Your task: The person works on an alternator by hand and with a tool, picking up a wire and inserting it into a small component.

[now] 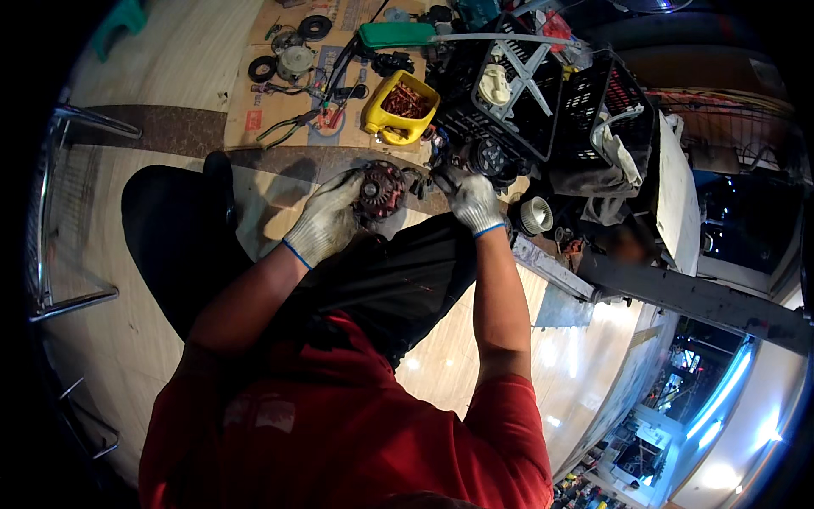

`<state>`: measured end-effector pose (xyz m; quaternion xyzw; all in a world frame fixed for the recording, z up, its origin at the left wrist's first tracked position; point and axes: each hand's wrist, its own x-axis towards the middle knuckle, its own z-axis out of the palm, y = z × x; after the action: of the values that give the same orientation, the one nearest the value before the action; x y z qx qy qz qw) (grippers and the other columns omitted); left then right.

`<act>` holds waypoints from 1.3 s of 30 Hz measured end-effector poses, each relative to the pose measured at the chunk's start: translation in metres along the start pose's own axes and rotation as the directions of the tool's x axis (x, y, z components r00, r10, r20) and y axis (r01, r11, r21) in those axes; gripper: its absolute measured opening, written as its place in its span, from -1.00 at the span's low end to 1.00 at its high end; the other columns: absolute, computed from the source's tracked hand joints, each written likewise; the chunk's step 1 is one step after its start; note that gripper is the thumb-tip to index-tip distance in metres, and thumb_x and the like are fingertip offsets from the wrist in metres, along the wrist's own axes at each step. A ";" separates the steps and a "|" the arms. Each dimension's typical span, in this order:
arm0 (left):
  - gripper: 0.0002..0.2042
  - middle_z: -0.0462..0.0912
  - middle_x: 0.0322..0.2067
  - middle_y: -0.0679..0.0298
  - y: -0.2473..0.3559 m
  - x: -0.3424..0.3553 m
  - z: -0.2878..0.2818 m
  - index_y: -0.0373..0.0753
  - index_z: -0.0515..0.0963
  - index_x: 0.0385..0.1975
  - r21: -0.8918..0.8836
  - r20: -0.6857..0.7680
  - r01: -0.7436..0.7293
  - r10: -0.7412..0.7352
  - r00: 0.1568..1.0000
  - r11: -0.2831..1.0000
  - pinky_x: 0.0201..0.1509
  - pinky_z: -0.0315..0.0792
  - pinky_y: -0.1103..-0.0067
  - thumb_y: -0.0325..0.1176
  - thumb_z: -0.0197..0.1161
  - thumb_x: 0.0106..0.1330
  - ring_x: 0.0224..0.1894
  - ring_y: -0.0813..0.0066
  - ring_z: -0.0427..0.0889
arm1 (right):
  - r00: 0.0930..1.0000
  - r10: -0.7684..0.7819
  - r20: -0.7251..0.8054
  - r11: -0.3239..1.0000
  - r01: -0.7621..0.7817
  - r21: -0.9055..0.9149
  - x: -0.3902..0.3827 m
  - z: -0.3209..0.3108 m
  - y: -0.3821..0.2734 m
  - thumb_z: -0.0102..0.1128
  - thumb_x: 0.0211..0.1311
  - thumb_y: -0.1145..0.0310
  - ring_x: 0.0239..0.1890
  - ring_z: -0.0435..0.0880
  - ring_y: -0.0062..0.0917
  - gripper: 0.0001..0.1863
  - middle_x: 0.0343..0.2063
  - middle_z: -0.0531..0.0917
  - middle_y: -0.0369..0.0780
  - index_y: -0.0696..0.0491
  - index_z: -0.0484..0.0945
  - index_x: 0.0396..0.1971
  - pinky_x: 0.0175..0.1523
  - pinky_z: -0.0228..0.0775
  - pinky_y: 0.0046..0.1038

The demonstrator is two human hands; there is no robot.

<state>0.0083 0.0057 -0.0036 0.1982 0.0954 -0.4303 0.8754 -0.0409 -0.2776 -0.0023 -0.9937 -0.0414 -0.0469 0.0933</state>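
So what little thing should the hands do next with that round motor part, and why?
Probably steady it first. The left hand in its knit glove cups the round motor part with its reddish windings, which sits by the knee. The right hand is at a dark piece beside it, so a firmer left-hand grip seems wise before the right hand works there. What the right fingers hold is unclear.

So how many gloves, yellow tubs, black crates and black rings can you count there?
Gloves: 2, one on the left hand and one on the right hand
Yellow tub: 1
Black crates: 2, the near crate and the far crate
Black rings on the cardboard: 2, the top ring and the left ring
Total: 7
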 end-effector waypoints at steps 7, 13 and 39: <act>-0.64 0.62 -0.03 0.25 -0.003 0.005 -0.027 -0.16 0.40 0.19 -0.098 -0.055 0.063 -0.069 0.996 0.993 -0.24 0.59 0.41 -0.17 0.00 0.50 -0.14 0.38 0.65 | 0.997 0.074 0.031 0.997 -0.075 0.029 -0.008 -0.022 -0.027 0.34 0.10 0.14 0.08 0.53 -0.13 -0.40 0.03 0.56 -0.04 -0.01 0.46 0.16 0.12 0.41 -0.23; -0.64 0.63 -0.05 0.27 -0.003 0.005 -0.021 -0.14 0.41 0.19 -0.067 -0.060 0.056 -0.060 0.996 0.996 -0.28 0.56 0.44 -0.17 0.01 0.50 -0.16 0.41 0.65 | 1.000 0.025 0.005 0.995 -0.025 0.100 0.009 -0.026 -0.087 0.33 0.07 -0.02 0.41 0.13 -0.01 -0.10 0.36 0.25 -0.07 -0.07 0.17 0.39 0.43 -0.05 0.04; -0.59 0.59 -0.03 0.24 0.005 0.000 -0.046 -0.20 0.41 0.18 0.376 0.071 -0.058 0.034 0.997 0.925 -0.01 0.40 0.49 -0.15 0.10 0.43 -0.06 0.41 0.52 | 0.450 0.865 0.222 0.502 -0.773 -0.389 -0.279 -0.105 0.214 -0.07 0.38 -0.01 0.05 0.61 -0.21 -0.57 -0.06 0.67 -0.07 -0.10 0.61 0.01 0.11 0.41 -0.25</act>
<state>0.0122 0.0285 -0.0439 0.3514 -0.0215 -0.4260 0.8334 -0.3074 -0.5275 0.0331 -0.8783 0.4344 0.1982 -0.0225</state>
